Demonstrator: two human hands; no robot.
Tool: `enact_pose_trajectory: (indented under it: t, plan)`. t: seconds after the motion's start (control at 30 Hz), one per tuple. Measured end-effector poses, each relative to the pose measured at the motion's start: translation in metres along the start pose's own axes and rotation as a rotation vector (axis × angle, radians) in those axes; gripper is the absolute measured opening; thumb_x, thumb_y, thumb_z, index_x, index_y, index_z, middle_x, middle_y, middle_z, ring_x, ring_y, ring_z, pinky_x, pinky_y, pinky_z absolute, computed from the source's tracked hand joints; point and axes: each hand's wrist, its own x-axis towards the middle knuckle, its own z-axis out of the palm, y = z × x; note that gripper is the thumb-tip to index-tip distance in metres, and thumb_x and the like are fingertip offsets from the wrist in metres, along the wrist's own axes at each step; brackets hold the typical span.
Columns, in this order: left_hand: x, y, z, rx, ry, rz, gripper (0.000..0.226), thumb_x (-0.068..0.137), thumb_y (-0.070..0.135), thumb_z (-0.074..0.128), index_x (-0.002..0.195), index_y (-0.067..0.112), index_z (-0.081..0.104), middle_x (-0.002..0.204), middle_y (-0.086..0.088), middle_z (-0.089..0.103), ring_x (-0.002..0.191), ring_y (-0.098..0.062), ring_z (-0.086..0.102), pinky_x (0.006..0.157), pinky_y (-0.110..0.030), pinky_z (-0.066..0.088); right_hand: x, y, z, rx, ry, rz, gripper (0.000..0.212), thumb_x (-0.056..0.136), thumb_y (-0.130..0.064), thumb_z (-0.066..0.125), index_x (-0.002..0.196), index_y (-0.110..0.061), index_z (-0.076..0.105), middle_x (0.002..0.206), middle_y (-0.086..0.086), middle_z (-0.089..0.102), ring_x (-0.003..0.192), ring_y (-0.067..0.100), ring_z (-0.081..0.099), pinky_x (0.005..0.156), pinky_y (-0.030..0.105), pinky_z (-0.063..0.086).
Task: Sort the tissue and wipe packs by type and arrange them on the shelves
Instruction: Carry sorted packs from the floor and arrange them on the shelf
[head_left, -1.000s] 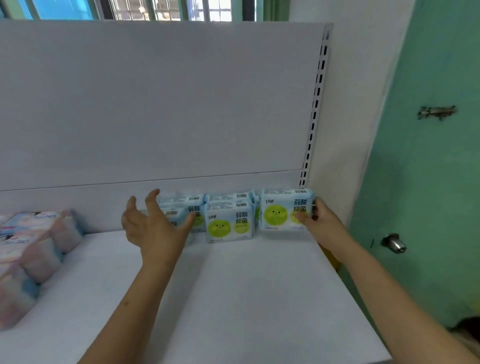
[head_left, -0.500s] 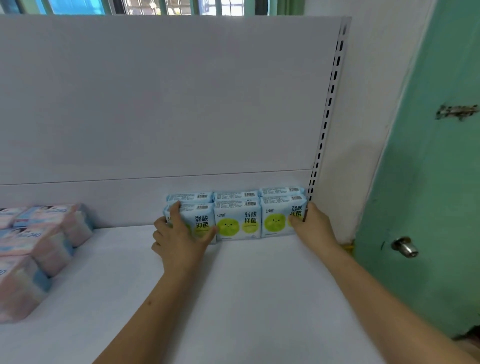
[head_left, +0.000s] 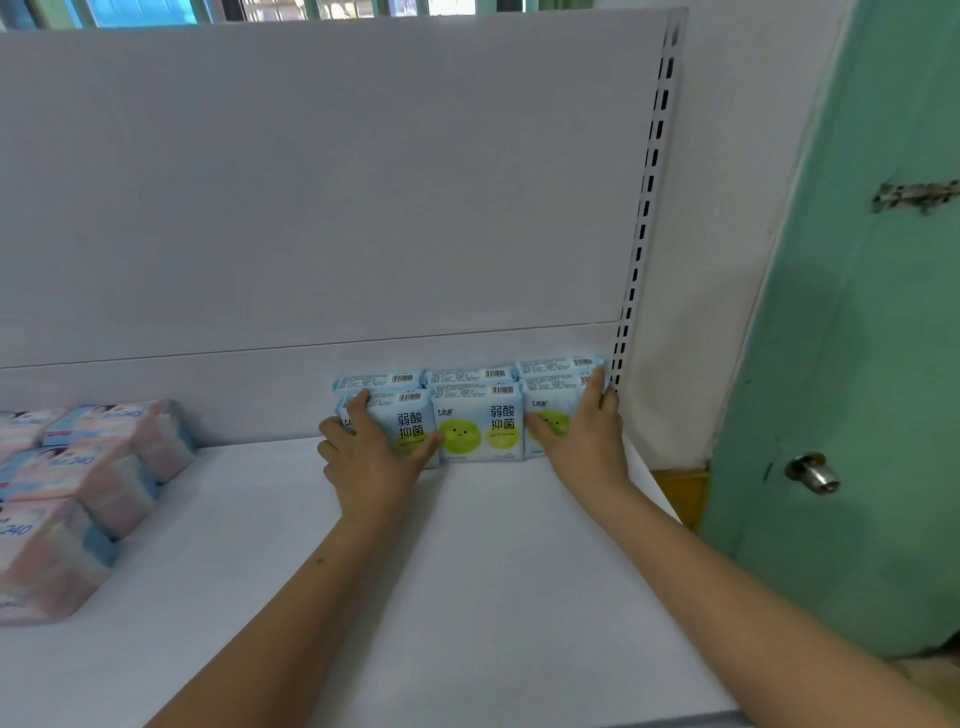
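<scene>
Squaring up a block of blue wipe packs (head_left: 475, 423) is the step in hand, judged from the one head view. The packs stand upright at the back right of the white shelf (head_left: 467, 597), in two rows, three showing across the front, their rear faces at or near the back panel (head_left: 311, 208); whether they touch it cannot be told.

The left hand (head_left: 374, 457) lies flat and open on the front of the leftmost pack, fingers spread over its face and top edge, pressing rather than grasping. The right hand (head_left: 582, 441) is likewise open, thumb across the face of the rightmost pack and fingers wrapped along its outer side. Neither grip encloses a pack; the block sits pinched between the two palms.

The right end of the block stands just beside the slotted upright (head_left: 644, 218), so no room remains on that side. To the left, bare shelf runs well clear up to the pink tissue packs (head_left: 78, 488), which lie stacked at the far left edge, partly out of view.

The next move, in my judgement, calls for releasing both hands without tipping the front row, then fetching further packs. New blue packs must extend leftward or forward; the front edge of the shelf is well clear.
</scene>
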Motion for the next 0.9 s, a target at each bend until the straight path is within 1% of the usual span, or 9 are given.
enact_pose_trajectory:
  t: [0.1, 0.17, 0.23, 0.33, 0.4, 0.53, 0.67, 0.8, 0.9]
  plan:
    - [0.003, 0.002, -0.004, 0.073, -0.025, -0.012, 0.108, 0.067, 0.058, 0.085, 0.151, 0.021, 0.029, 0.145, -0.020, 0.029, 0.132, -0.042, 0.033, 0.105, -0.055, 0.036, -0.002, -0.005, -0.001, -0.182, 0.016, -0.014, 0.099, 0.092, -0.050, 0.062, 0.158, -0.007, 0.002, 0.164, 0.022, -0.007, 0.151, 0.039, 0.003, 0.123, 0.047, 0.016]
    - [0.003, 0.003, -0.009, 0.139, -0.011, 0.014, 0.108, 0.068, 0.063, 0.082, 0.152, 0.020, 0.030, 0.154, -0.019, 0.020, 0.141, -0.042, 0.023, 0.110, -0.057, 0.030, -0.007, -0.009, -0.001, -0.253, 0.012, -0.030, 0.088, 0.097, -0.042, 0.055, 0.159, -0.009, 0.002, 0.163, 0.022, -0.014, 0.152, 0.039, -0.004, 0.124, 0.049, 0.010]
    - [0.004, 0.005, -0.014, 0.157, -0.006, 0.043, 0.105, 0.073, 0.066, 0.076, 0.154, 0.019, 0.030, 0.160, -0.018, 0.014, 0.146, -0.040, 0.015, 0.114, -0.057, 0.025, -0.013, -0.014, -0.003, -0.284, 0.029, -0.056, 0.082, 0.098, -0.036, 0.051, 0.159, -0.010, 0.002, 0.163, 0.022, -0.017, 0.152, 0.039, -0.010, 0.123, 0.053, 0.006]
    - [0.008, 0.013, -0.028, 0.110, 0.018, 0.082, 0.091, 0.086, 0.063, 0.064, 0.156, 0.017, 0.029, 0.162, -0.016, 0.017, 0.150, -0.035, 0.014, 0.117, -0.054, 0.023, -0.024, -0.027, -0.007, -0.331, 0.074, -0.152, 0.081, 0.099, -0.038, 0.047, 0.160, -0.013, 0.000, 0.162, 0.021, -0.021, 0.151, 0.038, -0.015, 0.121, 0.057, 0.001]
    - [0.015, 0.015, -0.039, 0.109, 0.013, 0.116, 0.080, 0.092, 0.057, 0.059, 0.156, 0.017, 0.030, 0.161, -0.015, 0.022, 0.150, -0.033, 0.018, 0.117, -0.053, 0.026, -0.036, -0.041, -0.009, -0.326, 0.041, -0.248, 0.078, 0.101, -0.044, 0.042, 0.160, -0.016, -0.002, 0.163, 0.017, -0.021, 0.151, 0.036, -0.016, 0.121, 0.055, -0.003]
    - [0.023, 0.005, -0.071, 0.098, 0.001, 0.119, 0.068, 0.099, 0.048, 0.055, 0.155, 0.018, 0.032, 0.158, -0.012, 0.032, 0.143, -0.030, 0.035, 0.115, -0.049, 0.037, -0.077, -0.076, 0.004, -0.171, -0.201, -0.458, 0.074, 0.103, -0.049, 0.037, 0.160, -0.017, 0.002, 0.167, 0.009, -0.009, 0.154, 0.027, -0.007, 0.125, 0.045, 0.000]
    - [0.010, -0.026, -0.120, 0.198, 0.077, 0.094, 0.057, 0.100, 0.041, 0.054, 0.150, 0.015, 0.041, 0.152, -0.011, 0.041, 0.139, -0.028, 0.040, 0.112, -0.042, 0.036, -0.122, -0.111, 0.028, -0.021, -0.496, -0.608, 0.074, 0.102, -0.053, 0.035, 0.160, -0.021, 0.002, 0.168, 0.001, -0.003, 0.154, 0.019, 0.000, 0.124, 0.034, 0.006]
    - [-0.021, -0.069, -0.181, 0.343, 0.159, -0.007, 0.051, 0.098, 0.037, 0.057, 0.144, 0.015, 0.049, 0.145, -0.011, 0.049, 0.133, -0.029, 0.044, 0.107, -0.042, 0.039, -0.162, -0.135, 0.048, 0.003, -0.725, -0.741, 0.074, 0.101, -0.057, 0.035, 0.160, -0.022, 0.006, 0.168, 0.002, 0.001, 0.154, 0.020, 0.003, 0.124, 0.033, 0.009]
    - [-0.054, -0.099, -0.230, 0.385, 0.220, -0.081, 0.048, 0.099, 0.033, 0.058, 0.142, 0.012, 0.051, 0.142, -0.012, 0.051, 0.131, -0.030, 0.045, 0.106, -0.040, 0.039, -0.196, -0.152, 0.054, 0.035, -0.805, -0.845, 0.073, 0.101, -0.056, 0.036, 0.159, -0.020, 0.011, 0.168, 0.003, 0.004, 0.153, 0.019, 0.005, 0.123, 0.032, 0.009]
